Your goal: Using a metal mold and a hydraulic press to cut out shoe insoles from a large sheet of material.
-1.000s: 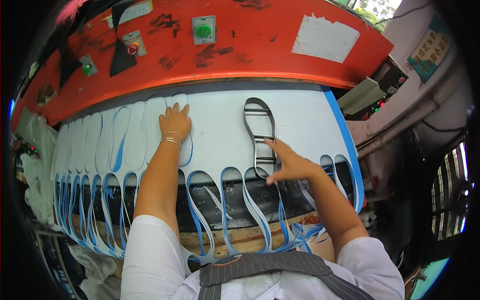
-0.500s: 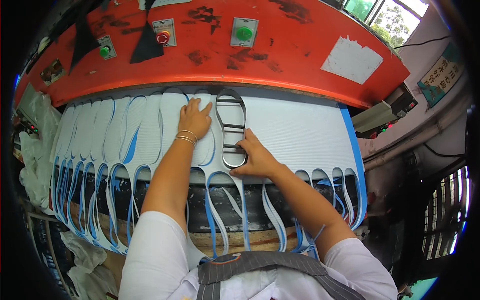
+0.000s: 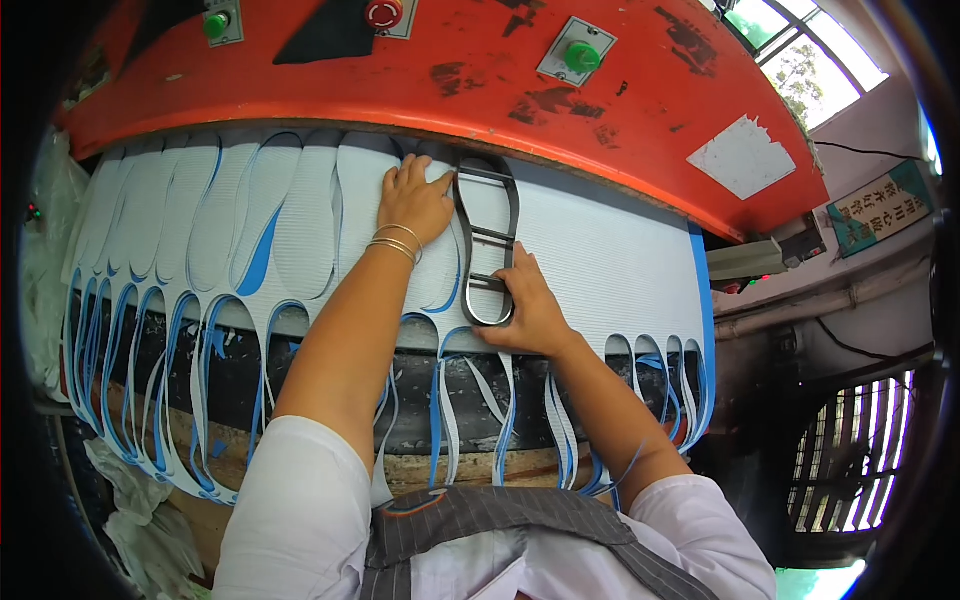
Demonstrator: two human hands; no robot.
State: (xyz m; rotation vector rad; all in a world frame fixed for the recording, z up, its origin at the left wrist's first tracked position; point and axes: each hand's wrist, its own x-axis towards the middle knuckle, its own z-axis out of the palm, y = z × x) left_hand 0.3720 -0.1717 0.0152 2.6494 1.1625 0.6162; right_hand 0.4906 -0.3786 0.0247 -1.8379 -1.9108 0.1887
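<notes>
Under the red press head [image 3: 480, 75] with its green buttons, a white-and-blue foam sheet [image 3: 600, 250] covers the table, sole shapes already cut along its left. Our left hand [image 3: 412, 200] lies flat and open on the sheet, thumb touching the sole-shaped metal cutting die [image 3: 487, 240]. Our right hand [image 3: 527, 310] grips the die's near end. We judge that a die set crooked or overlapping the neighbouring cut would spoil a sole, and fingers left under the press risk crushing.
</notes>
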